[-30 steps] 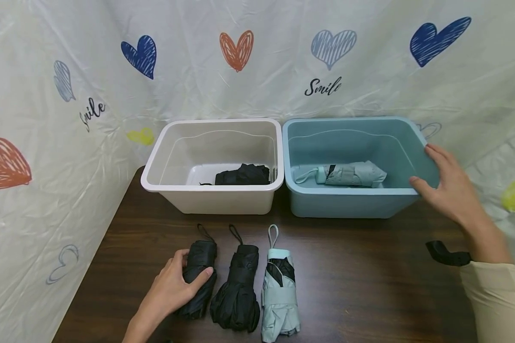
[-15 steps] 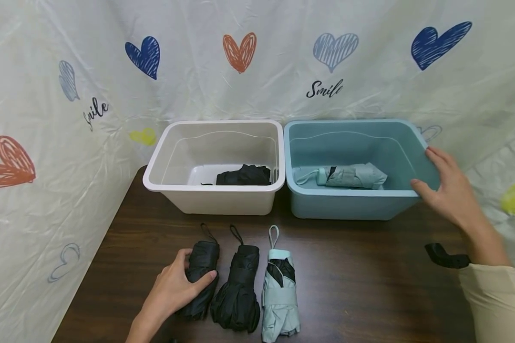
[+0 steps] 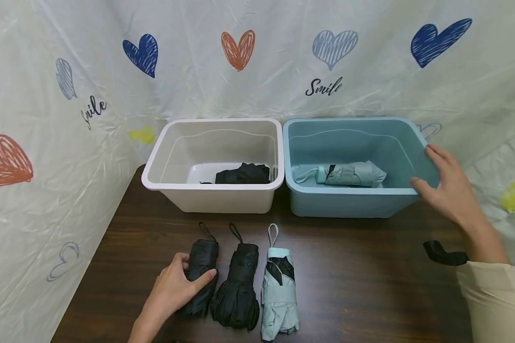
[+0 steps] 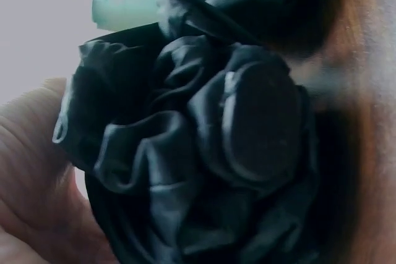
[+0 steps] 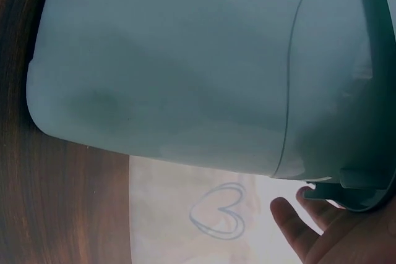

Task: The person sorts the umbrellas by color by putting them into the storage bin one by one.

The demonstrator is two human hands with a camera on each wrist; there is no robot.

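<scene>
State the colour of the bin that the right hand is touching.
The bin is muted greyish blue, shown best in the head view.

Across the upper frame and down its left, a pale, creased sheet (image 3: 189, 90) is seen, printed with blue hearts (image 3: 142, 56), orange hearts (image 3: 238, 51) and "Smile" lettering (image 3: 324, 86); below, a dark wood-grained tabletop (image 3: 347, 276) is faintly glossed by light.

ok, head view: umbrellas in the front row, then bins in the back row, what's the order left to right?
Front: slim black umbrella → bulkier black umbrella → pale green umbrella. Back: white bin → blue bin.
</scene>
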